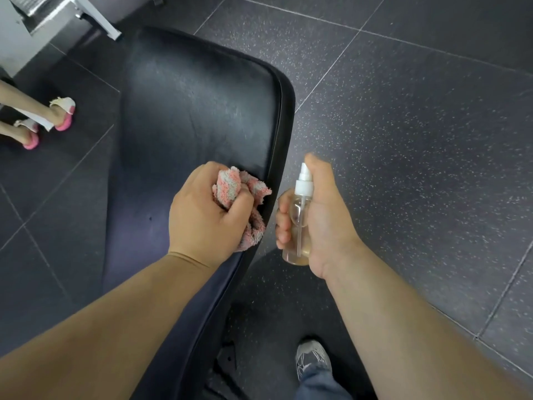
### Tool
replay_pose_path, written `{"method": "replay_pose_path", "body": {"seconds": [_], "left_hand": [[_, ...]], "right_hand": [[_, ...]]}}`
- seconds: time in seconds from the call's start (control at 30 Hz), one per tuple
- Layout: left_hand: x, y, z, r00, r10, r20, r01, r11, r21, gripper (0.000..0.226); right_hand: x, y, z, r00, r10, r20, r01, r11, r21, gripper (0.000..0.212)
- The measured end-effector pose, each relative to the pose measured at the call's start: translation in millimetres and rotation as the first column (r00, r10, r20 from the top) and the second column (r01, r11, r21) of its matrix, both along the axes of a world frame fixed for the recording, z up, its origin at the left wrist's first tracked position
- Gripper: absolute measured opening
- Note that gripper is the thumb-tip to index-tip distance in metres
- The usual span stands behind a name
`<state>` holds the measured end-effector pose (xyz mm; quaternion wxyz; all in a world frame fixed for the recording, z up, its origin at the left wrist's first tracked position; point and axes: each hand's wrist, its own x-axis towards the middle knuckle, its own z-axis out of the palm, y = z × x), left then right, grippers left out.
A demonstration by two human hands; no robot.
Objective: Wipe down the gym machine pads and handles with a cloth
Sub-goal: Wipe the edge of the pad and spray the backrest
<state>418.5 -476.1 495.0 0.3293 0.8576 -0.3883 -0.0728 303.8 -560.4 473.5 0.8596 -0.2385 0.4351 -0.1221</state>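
A: Left hand [207, 209]?
B: Curled tight round a bunched pink-and-grey cloth [250, 189]. Presses it on the black pad [202, 90], close to the pad's right edge.

A: Right hand [324, 223]?
B: Wrapped round a clear spray bottle [300, 226] of pale liquid, upright, one finger on the white pump top. Held just beside the pad's right edge, over the floor [418, 116], apart from the cloth.

A: Surroundings?
B: Dark speckled tiles all round. At bottom, a grey shoe [313, 360] and blue trouser leg [320, 385], near the pad's lower end. At far left, two feet [62, 115] in pink sandals, well apart from the pad. At top left, a white frame bar [96, 17] beyond the pad's far end.

A: Obstructions?
B: Lower part of the pad partly hidden under the left forearm [115, 313]. Much of the cloth covered by the fingers.
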Motion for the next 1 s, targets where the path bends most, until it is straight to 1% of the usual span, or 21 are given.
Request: {"method": "replay_pose_path", "body": {"seconds": [0.13, 0.27, 0.33, 0.4, 0.5, 0.57, 0.6, 0.7, 0.8, 0.9, 1.0], "left_hand": [[-11.5, 25.6, -14.9, 0.995, 0.092, -0.027, -0.092, 0.996, 0.017, 0.02], [-30.2, 48.3, -26.0, 0.977, 0.207, -0.055, -0.205, 0.978, 0.039, 0.006], [-43.0, 63.9, -29.7, 0.968, 0.248, -0.048, -0.245, 0.968, 0.061, 0.008], [-51.6, 81.2, -35.0, 0.957, 0.285, -0.048, -0.28, 0.956, 0.086, 0.006], [-57.3, 110.5, -40.1, 0.929, 0.362, -0.076, -0.355, 0.93, 0.092, 0.017], [-56.7, 125.9, -43.3, 0.913, 0.399, -0.088, -0.39, 0.915, 0.107, 0.011], [-56.6, 134.3, -45.8, 0.905, 0.416, -0.09, -0.405, 0.907, 0.116, 0.01], [-54.6, 157.5, -53.9, 0.9, 0.432, -0.063, -0.421, 0.897, 0.134, 0.02], [-50.4, 185.4, -63.2, 0.878, 0.465, -0.115, -0.449, 0.883, 0.139, 0.016], [-44.5, 220.0, -73.1, 0.87, 0.472, -0.141, -0.454, 0.88, 0.138, 0.019], [-41.4, 253.8, -78.3, 0.868, 0.475, -0.143, -0.457, 0.878, 0.146, 0.022]], "right_hand": [[-15.1, 17.7, -14.7, 0.999, 0.053, -0.002, -0.053, 0.999, 0.009, 0.059], [-29.0, 35.2, -20.8, 0.996, 0.086, -0.012, -0.086, 0.995, 0.042, 0.063], [-35.2, 45.7, -23.6, 0.991, 0.123, -0.052, -0.123, 0.992, 0.006, 0.061], [-41.5, 56.4, -26.2, 0.99, 0.12, -0.078, -0.124, 0.991, -0.043, 0.057], [-47.7, 76.8, -26.8, 0.987, 0.134, -0.088, -0.136, 0.99, -0.022, 0.059], [-49.4, 90.3, -29.7, 0.979, 0.172, -0.108, -0.174, 0.985, -0.004, 0.062], [-49.5, 98.5, -31.5, 0.975, 0.189, -0.117, -0.192, 0.981, -0.014, 0.061], [-44.9, 121.8, -39.0, 0.978, 0.174, -0.118, -0.18, 0.983, -0.045, 0.057], [-39.3, 149.7, -48.7, 0.979, 0.161, -0.124, -0.167, 0.985, -0.044, 0.058], [-32.4, 181.8, -59.5, 0.976, 0.151, -0.155, -0.157, 0.987, -0.029, 0.062], [-27.5, 211.4, -68.1, 0.979, 0.129, -0.159, -0.13, 0.991, 0.0, 0.056]]}}
